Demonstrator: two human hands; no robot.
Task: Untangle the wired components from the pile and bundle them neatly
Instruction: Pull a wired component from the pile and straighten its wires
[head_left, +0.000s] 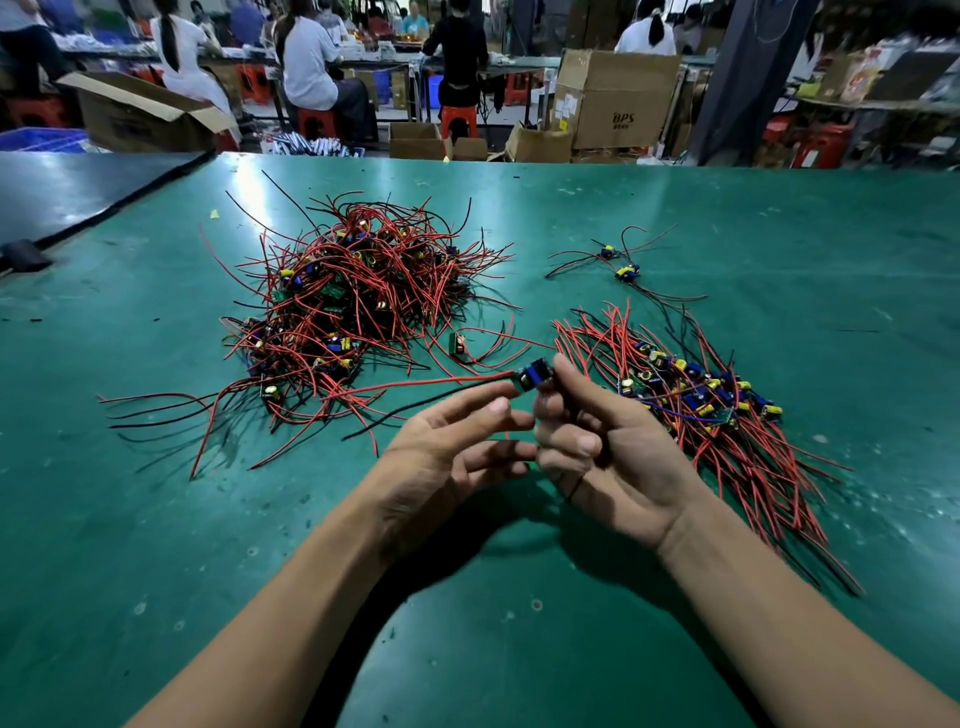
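Note:
A big tangled pile (358, 306) of small circuit boards with red and black wires lies on the green table (156, 519), left of centre. To the right lies a sorted bundle (701, 410) with its wires running the same way. My right hand (608, 441) pinches a small blue component (531, 375) between thumb and fingers above the table. Its red and black wires trail left toward the pile, and a black wire runs down across the palm. My left hand (452, 447) hovers just left of it, palm up with fingers relaxed and fingertips near the component.
One loose component (457, 344) lies between the pile and the bundle. Two more components (621, 265) with wires sit at the back right. A dark table (62, 192) adjoins on the left. Beyond the far edge are cardboard boxes (613, 98) and seated people at benches.

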